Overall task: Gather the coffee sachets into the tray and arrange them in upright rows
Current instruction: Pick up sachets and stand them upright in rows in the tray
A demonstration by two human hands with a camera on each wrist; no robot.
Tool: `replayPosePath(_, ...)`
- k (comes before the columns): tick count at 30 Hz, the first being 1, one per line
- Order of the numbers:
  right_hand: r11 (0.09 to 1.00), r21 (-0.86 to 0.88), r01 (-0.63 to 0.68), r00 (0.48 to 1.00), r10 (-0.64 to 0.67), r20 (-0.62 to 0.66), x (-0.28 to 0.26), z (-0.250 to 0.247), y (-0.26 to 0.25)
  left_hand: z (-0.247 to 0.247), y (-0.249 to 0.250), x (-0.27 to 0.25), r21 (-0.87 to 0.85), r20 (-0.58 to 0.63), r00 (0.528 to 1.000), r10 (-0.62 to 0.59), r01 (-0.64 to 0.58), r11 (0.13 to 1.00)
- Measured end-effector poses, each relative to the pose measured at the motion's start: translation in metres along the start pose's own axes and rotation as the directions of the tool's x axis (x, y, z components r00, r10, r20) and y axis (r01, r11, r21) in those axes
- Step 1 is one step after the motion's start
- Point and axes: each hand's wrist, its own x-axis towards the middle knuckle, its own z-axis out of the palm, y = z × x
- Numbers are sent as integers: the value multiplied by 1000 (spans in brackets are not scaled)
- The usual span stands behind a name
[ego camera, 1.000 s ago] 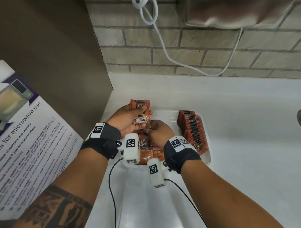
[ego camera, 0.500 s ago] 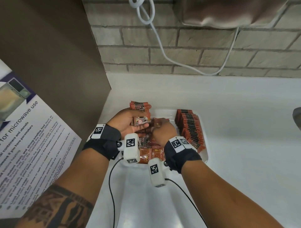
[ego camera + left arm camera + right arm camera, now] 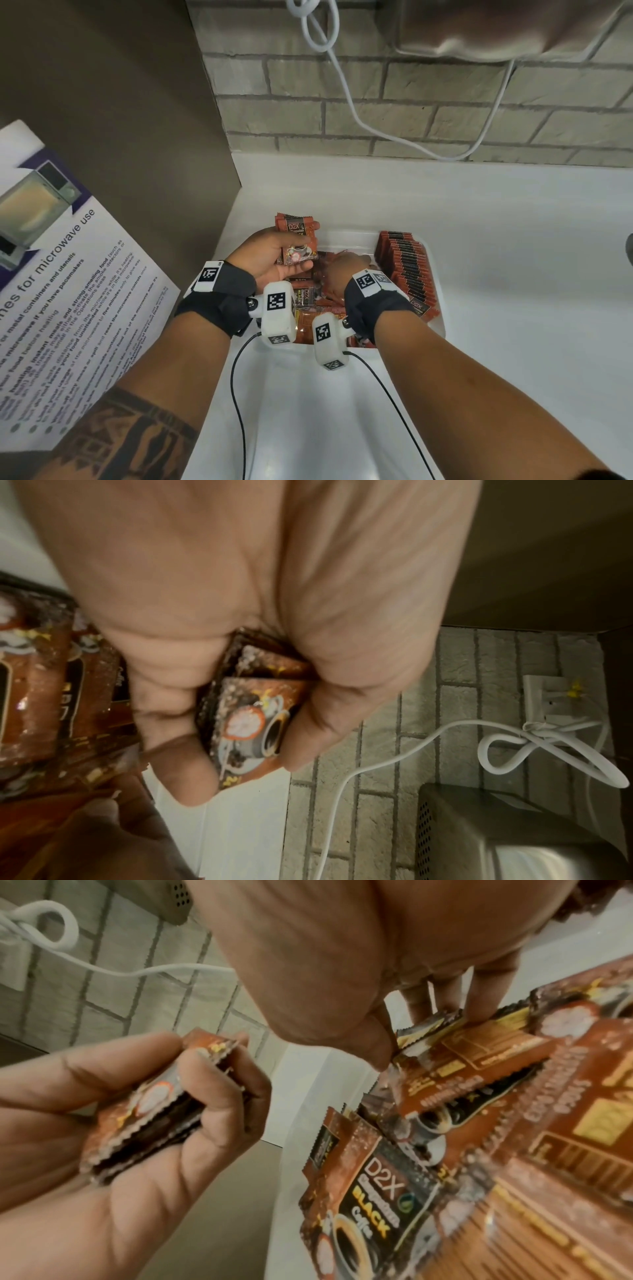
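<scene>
From the head view, a white tray (image 3: 435, 320) sits on the white surface (image 3: 513, 274) against a brick wall (image 3: 445, 102). Along the tray's right side one row (image 3: 406, 267) of sachets already stands upright, packed edge to edge. The middle and left of the tray hold a loose pile (image 3: 308, 308) of sachets lying flat at mixed angles, partly hidden by the wrists. The left hand (image 3: 270, 255) grips a small stack (image 3: 297, 245) of sachets above the tray's far left corner, thumb across the top one. The right hand (image 3: 344, 274) reaches down into the pile, its fingers hidden from here. A microwave notice (image 3: 68, 291) hangs at the left. In the left wrist view, the left hand (image 3: 240, 615) curls around the stack (image 3: 253, 718), thumb on one side and fingers on the other, with a white cable (image 3: 394, 758) running across the bricks beyond. In the right wrist view, the right hand (image 3: 359, 974) pinches one sachet (image 3: 459, 1058) by its edge between thumb and fingertips, at the top of the pile (image 3: 514, 1150); the stack (image 3: 147, 1112) waits just beside it. Judging by this, roughly one row is done; most sachets remain to be collected, squared up and stood in further rows.
</scene>
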Motion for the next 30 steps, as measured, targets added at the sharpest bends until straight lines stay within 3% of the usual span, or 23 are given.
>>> replayPosePath(6,997,-63,45,991,-53,-127,-18,-17,-12,-4,0,-1,49,4,1000,13,-13,999)
replayPosePath(11,950,-299,89,995,-97,-13,-39,-46,-29,2,-5,4,234,-43,994,101,-88,968)
replayPosePath(17,935,-324,146,989,-145,27,-56,-65,-39,9,-11,10,640,49,962,270,-238,731)
replayPosePath(21,942,-277,190,976,-212,-52,-52,-67,-38,15,-10,10,792,127,940,318,-289,538)
replayPosePath(23,962,-197,192,977,-206,-53,-49,-67,-38,18,-8,10,816,140,932,335,-300,495)
replayPosePath(26,960,-119,255,958,-267,-105,-53,-74,-39,17,-4,9,775,151,913,378,-347,529)
replayPosePath(30,938,68,339,937,-329,-121,-63,-91,-37,18,2,0,520,136,944,300,-326,790)
